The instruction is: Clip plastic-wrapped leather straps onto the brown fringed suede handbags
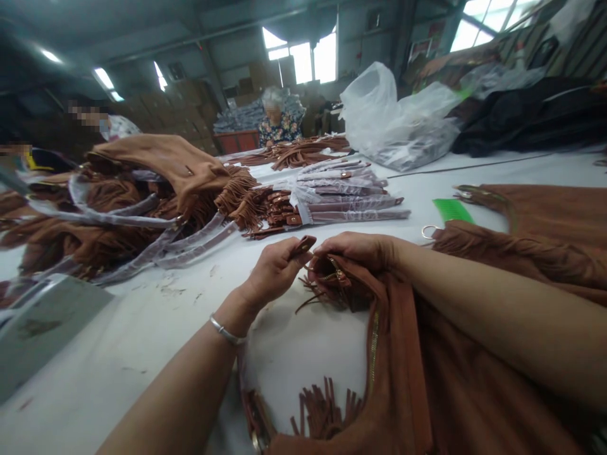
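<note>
Head: white worktable (142, 379), suede bags (417, 379), cartons (175, 107)

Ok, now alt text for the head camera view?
The person's left hand pinches a small brown tab while the right hand holds the zippered opening of a tan suede fringed handbag on a white worktable; plastic-wrapped straps and more fringed bags lie ahead.
</note>
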Demonstrator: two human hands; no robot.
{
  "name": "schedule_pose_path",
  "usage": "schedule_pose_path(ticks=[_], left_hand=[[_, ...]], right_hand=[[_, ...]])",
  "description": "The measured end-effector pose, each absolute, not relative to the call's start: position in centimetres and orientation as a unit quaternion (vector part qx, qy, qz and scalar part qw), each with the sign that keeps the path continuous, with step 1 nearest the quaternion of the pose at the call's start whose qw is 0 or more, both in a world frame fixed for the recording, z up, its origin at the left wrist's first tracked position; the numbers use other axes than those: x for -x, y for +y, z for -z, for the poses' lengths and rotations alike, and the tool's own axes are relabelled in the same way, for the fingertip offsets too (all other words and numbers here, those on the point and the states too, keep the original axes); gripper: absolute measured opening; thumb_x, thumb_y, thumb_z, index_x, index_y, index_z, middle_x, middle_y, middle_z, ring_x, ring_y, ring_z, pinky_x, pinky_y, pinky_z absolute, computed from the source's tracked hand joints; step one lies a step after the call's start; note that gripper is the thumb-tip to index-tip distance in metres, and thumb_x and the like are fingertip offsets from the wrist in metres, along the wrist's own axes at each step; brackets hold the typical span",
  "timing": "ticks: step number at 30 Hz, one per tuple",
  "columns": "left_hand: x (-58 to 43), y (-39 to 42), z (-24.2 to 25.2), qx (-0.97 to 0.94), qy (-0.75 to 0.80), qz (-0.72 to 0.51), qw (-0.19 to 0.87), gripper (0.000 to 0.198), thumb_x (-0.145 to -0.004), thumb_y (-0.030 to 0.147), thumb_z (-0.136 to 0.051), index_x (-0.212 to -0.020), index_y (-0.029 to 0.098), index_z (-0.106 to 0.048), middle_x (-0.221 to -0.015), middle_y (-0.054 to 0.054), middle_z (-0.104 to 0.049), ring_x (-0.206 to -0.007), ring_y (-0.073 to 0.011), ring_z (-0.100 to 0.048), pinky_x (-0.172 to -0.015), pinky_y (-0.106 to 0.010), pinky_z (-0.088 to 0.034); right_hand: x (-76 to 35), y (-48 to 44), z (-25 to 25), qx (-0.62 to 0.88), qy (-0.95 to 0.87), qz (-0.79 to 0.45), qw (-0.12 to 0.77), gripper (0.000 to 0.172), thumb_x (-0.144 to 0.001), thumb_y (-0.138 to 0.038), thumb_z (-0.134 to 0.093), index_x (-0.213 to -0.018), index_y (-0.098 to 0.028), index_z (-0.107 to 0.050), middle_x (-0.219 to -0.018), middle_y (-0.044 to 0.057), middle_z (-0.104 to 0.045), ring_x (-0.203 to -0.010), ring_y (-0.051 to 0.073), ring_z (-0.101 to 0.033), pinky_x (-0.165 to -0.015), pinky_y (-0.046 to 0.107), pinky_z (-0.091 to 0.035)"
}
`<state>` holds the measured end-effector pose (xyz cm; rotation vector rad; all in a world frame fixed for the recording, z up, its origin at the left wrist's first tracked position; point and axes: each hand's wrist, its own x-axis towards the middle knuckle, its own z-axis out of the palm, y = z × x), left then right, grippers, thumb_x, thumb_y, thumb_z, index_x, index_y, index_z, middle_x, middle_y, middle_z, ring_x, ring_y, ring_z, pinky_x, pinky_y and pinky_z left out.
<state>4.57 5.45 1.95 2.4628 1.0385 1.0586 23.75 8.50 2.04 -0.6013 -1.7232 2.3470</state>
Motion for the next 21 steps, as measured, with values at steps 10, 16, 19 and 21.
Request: schedule_pose_path(ticks=[10, 16, 19, 21], left_hand=[[-5.0, 6.1, -0.4, -0.768, 0.404, -0.393, 0.304, 0.028, -0.077, 0.041, -0.059, -0.071, 0.015, -0.052, -0.060, 0.004, -0.043, -0.052, -0.0067, -0.039, -0.048, -0.019, -0.033], [-4.0, 6.3, -1.4, -0.769, 0.412, -0.360, 0.331, 0.032, -0.086, 0.045, -0.044, -0.088, 0.014, -0.053, -0.055, 0.005, -0.039, -0.045, -0.0058, -0.035, -0.044, -0.019, -0.028], [-3.2, 6.1, -2.5, -0.788, 0.413, -0.343, 0.301, 0.032, -0.088, 0.043, -0.038, -0.096, 0.015, -0.051, -0.057, 0.005, -0.039, -0.048, -0.0064, -0.036, -0.046, -0.018, -0.030], [-2.9, 6.0, -3.0, -0.816, 0.416, -0.289, 0.278, 0.031, -0.088, 0.042, -0.040, -0.094, 0.015, -0.053, -0.060, 0.004, -0.040, -0.053, -0.0071, -0.038, -0.049, -0.018, -0.032]], right_hand=[[-23.3, 7.5, -1.6, 0.282, -0.592, -0.734, 0.177, 0.023, -0.080, -0.025, -0.042, -0.070, -0.010, -0.057, -0.056, 0.001, -0.055, -0.046, 0.009, -0.049, -0.046, 0.020, -0.042], [-23.4, 7.9, -1.2, 0.346, -0.608, -0.689, 0.191, 0.021, -0.079, -0.028, -0.044, -0.074, -0.011, -0.056, -0.054, 0.001, -0.055, -0.045, 0.010, -0.049, -0.044, 0.021, -0.041], [-23.3, 7.8, -1.3, 0.356, -0.606, -0.688, 0.181, 0.021, -0.078, -0.028, -0.046, -0.076, -0.011, -0.057, -0.054, 0.002, -0.056, -0.045, 0.011, -0.049, -0.041, 0.020, -0.040], [-23.2, 7.7, -1.4, 0.356, -0.599, -0.693, 0.183, 0.018, -0.077, -0.026, -0.047, -0.073, -0.011, -0.057, -0.052, 0.002, -0.056, -0.043, 0.011, -0.049, -0.040, 0.020, -0.039]])
